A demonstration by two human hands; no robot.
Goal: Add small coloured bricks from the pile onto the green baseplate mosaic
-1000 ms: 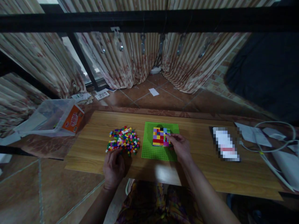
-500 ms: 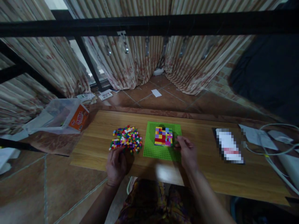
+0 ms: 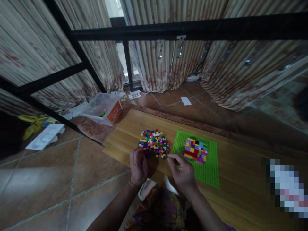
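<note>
Tiny hard plastic bricks [image 3: 154,143] heaped near the table's [image 3: 134,128] left front corner, light and skittery, best pinched by the sides; left hand [image 3: 138,166] curled at the heap, right hand [image 3: 181,171] fingertips pinched, maybe on one.

Heap of small multicoloured bricks [image 3: 154,143] on wooden table [image 3: 130,131], beside green baseplate [image 3: 207,166].

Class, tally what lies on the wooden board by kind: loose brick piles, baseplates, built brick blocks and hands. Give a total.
Brick pile: 1
Baseplate: 1
Built block: 1
Hands: 2, left hand at the pile's near edge, right hand beside it
Total: 5
</note>
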